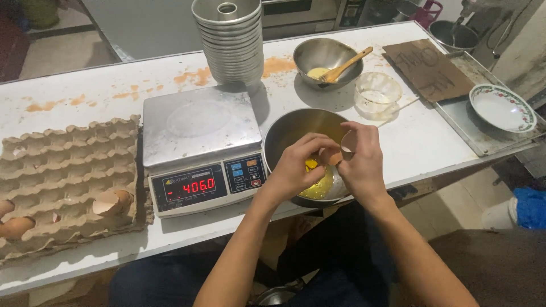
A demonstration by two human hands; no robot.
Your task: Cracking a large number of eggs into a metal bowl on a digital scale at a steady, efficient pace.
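Working bakery or commercial kitchen prep area, not a home one. Indicated by: tall stack of metal ring cake tins (228, 40) kept on a white worktop (102, 85) stained with orange batter smears; digital weighing scale (200, 149) set beside a steel mixing bowl (296, 133) holding yolk; large cardboard egg trays (68, 170) laid at the left; second steel bowl (327, 59) with wooden spoon (348, 63); steel oven fronts seen behind.

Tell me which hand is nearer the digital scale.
Left. The left hand sits just right of the digital scale, over the steel bowl; the right hand is farther right.
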